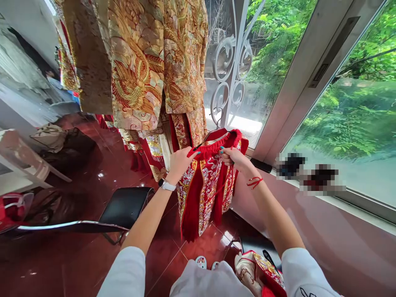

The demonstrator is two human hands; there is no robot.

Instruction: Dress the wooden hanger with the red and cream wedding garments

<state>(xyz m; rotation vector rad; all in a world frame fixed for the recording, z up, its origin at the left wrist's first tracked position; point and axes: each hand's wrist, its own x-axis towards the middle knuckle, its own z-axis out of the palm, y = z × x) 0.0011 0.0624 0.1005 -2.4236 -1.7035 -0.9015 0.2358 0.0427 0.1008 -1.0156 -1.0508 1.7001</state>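
A red skirt [207,194] with gold and silver embroidered panels and a gathered elastic waistband hangs in front of me. My left hand [182,163] pinches the left end of the waistband. With closed fingers, my right hand [233,158] grips the band near its right side, thumb on top. Inside the waist opening sits a hanger [215,134], whose dark hook rises above the band. The skirt's lower edge hangs free over the floor, and its back is hidden.
Gold embroidered garments [139,66] hang at upper left. A black chair [125,208] stands to the left. On the right, a windowsill [324,200] holds a dark flat object [260,165]. Folded embroidered clothing [267,268] lies at lower right. The floor [167,255] is red tile.
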